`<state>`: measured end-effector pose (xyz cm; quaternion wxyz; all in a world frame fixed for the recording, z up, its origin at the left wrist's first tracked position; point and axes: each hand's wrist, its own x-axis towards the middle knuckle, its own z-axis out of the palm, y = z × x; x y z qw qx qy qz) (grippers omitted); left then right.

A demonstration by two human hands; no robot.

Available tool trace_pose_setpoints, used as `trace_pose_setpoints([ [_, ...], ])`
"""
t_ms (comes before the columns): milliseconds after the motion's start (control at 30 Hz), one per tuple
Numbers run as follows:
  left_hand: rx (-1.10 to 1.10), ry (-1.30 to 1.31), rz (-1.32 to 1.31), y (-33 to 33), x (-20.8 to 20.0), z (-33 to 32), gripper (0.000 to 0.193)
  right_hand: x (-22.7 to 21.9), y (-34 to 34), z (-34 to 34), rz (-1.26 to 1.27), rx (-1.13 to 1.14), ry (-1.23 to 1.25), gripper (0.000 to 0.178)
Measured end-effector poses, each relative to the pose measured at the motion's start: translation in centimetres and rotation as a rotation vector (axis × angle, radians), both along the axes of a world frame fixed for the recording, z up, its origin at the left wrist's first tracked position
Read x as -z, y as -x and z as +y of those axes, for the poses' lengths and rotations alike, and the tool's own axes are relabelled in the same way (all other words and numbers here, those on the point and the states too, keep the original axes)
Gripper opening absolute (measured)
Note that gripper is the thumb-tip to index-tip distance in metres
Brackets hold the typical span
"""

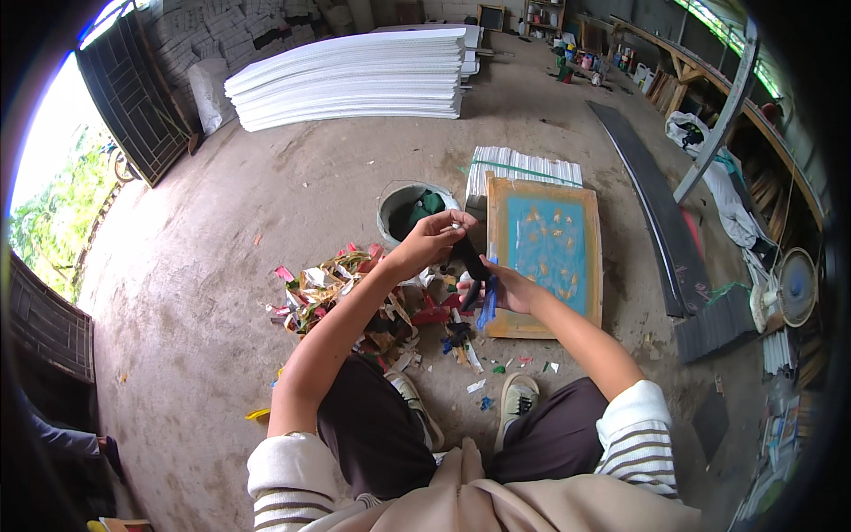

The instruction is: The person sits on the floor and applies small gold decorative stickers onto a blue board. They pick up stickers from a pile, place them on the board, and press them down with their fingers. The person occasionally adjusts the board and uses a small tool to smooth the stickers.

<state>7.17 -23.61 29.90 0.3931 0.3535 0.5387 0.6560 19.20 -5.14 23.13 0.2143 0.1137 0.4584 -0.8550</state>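
My left hand is closed in a pinch at the upper end of a black strip that looks like cloth. Lower and to the right, my right hand holds the strip's lower part, and a thin blue strip hangs beside those fingers. Behind my left hand stands a grey bucket with dark green cloth in it. Close to my right hand lies a framed panel, blue-green in the middle with an orange-brown border. A heap of colourful scraps spreads below my left forearm.
A tied bundle of white sheets sits behind the panel. Farther off is a large stack of white sheets. A long black board and a fan are on the right. Another person's sleeve shows at the lower left.
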Motion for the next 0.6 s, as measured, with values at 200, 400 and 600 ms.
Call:
trace_pose_setpoints([
  [200, -0.062, -0.06, -0.041, 1.2, 0.6, -0.9, 0.015, -0.2, 0.7, 1.6, 0.218, 0.21, -0.198, 0.018],
  [400, -0.141, 0.093, 0.278, 2.9, 2.7, -2.6, 0.023, -2.9, 1.3, 2.4, 0.349, 0.35, -0.551, 0.024],
  [600, -0.074, 0.248, 0.737, -0.1, 3.8, -0.4, 0.051, -4.6, 1.0, 0.5, 0.637, 0.29, -1.065, 0.025],
])
